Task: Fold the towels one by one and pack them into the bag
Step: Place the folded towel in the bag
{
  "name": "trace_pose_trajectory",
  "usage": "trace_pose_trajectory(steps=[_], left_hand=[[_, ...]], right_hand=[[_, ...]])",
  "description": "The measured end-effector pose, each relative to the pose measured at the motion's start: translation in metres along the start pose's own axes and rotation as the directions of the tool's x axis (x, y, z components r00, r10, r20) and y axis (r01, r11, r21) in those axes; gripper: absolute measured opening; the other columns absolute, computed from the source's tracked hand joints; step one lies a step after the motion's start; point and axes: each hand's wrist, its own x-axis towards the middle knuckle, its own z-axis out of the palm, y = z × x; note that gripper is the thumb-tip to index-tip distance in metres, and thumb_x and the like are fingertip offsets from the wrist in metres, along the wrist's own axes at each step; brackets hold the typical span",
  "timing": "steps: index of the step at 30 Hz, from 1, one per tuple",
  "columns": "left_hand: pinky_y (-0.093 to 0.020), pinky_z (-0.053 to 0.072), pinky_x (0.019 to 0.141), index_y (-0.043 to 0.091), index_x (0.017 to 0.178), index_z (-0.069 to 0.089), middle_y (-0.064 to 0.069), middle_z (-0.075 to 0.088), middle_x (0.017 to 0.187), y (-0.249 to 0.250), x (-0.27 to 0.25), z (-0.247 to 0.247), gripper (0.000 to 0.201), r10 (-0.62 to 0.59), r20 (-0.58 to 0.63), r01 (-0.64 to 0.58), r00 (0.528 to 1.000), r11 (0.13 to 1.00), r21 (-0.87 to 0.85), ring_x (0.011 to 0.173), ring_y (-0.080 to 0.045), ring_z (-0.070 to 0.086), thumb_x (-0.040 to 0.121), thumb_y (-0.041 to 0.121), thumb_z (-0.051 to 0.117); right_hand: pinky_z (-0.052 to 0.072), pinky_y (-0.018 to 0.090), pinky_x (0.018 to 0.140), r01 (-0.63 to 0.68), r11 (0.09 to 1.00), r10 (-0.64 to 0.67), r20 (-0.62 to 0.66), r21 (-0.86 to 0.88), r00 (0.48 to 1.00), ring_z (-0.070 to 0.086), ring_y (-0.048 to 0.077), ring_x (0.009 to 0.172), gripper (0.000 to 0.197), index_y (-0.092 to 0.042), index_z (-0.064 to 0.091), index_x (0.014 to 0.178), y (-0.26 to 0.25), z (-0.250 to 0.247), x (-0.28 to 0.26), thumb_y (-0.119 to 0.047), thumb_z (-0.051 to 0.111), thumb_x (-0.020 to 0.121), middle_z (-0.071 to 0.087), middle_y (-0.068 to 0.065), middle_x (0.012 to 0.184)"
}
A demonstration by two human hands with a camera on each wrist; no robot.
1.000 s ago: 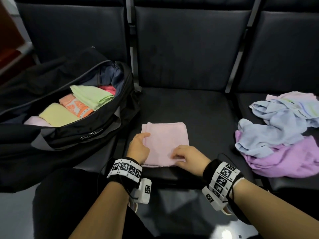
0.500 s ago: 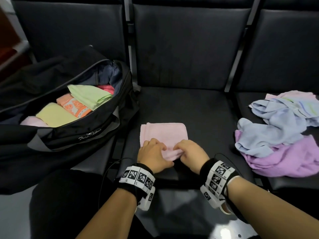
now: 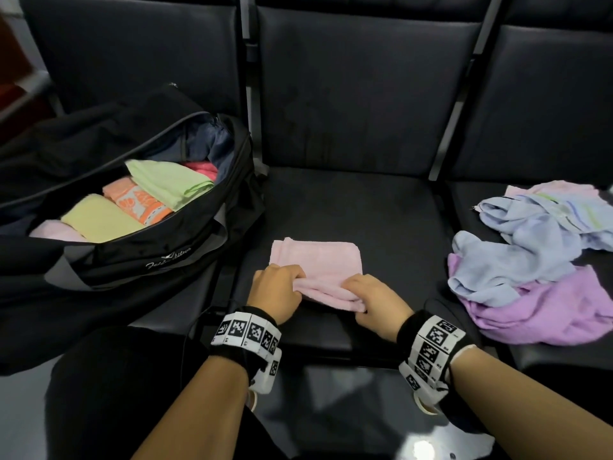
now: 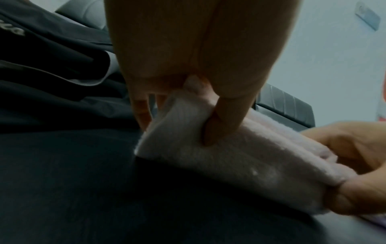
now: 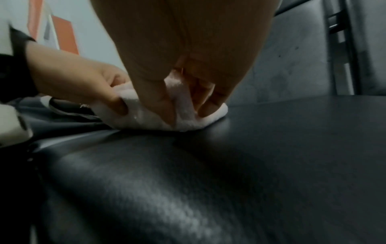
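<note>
A folded pink towel [image 3: 318, 260] lies on the middle black seat [image 3: 365, 210]. My left hand [image 3: 277, 290] pinches its near left corner and my right hand [image 3: 373, 302] pinches its near right corner; both lift the near edge off the seat. In the left wrist view the pink towel [image 4: 229, 156] is clamped between thumb and fingers of my left hand [image 4: 188, 102]. In the right wrist view my right hand [image 5: 183, 102] grips the pink towel [image 5: 181, 120]. An open black bag [image 3: 149, 260] on the left seat holds several folded towels [image 3: 132, 200].
A loose pile of blue, purple and pale pink towels [image 3: 530, 260] lies on the right seat. Seat backs [image 3: 365, 88] rise behind. My dark-clad knee [image 3: 116, 393] is at the lower left, close to the bag.
Both hands went from resting flat on the towel to pinching its near edge, and they have raised that edge and started turning it away from me.
</note>
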Motion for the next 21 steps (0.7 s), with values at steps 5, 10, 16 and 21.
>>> trace_pose_trajectory(steps=[5,10,16,21], left_hand=[[-0.021,0.046,0.064,0.024,0.078,0.067,0.001,0.067,0.075,-0.015,0.002,-0.014,0.019,-0.08,0.023,0.083,0.997,0.958,-0.274,0.073,-0.018,0.061,0.074,0.006,0.063],[-0.018,0.042,0.06,0.022,0.078,0.065,0.006,0.064,0.071,-0.018,0.006,-0.022,0.024,-0.105,0.032,0.107,0.994,0.856,-0.506,0.064,-0.008,0.055,0.08,-0.001,0.064],[-0.027,0.042,0.068,0.01,0.082,0.065,-0.002,0.062,0.078,-0.02,0.013,-0.011,0.007,-0.143,0.041,0.144,0.989,0.848,-0.51,0.074,-0.017,0.055,0.086,0.004,0.065],[-0.026,0.042,0.073,0.016,0.101,0.068,-0.002,0.068,0.091,-0.021,0.013,0.007,0.014,-0.295,0.019,0.277,0.955,0.871,-0.405,0.087,-0.021,0.062,0.088,0.022,0.066]], right_hand=[[0.045,0.027,0.076,-0.095,0.975,0.128,-0.16,0.199,0.979,0.06,0.017,0.082,0.017,-0.02,0.068,0.097,0.012,-0.012,0.002,-0.011,0.068,0.083,0.067,-0.004,0.086],[0.049,0.03,0.079,-0.153,0.911,0.236,-0.178,0.383,0.955,0.064,0.014,0.088,0.018,-0.028,0.062,0.097,0.023,-0.027,0.005,-0.018,0.071,0.085,0.069,-0.008,0.091],[0.042,0.02,0.068,-0.206,0.868,0.328,-0.21,0.452,0.921,0.06,0.007,0.076,0.016,-0.024,0.064,0.099,0.031,-0.026,0.008,-0.024,0.074,0.086,0.065,-0.01,0.081],[0.038,0.016,0.063,-0.406,0.826,0.497,-0.168,0.391,0.851,0.057,0.007,0.075,0.031,-0.026,0.061,0.106,0.042,-0.008,0.015,-0.035,0.077,0.081,0.06,-0.009,0.078]])
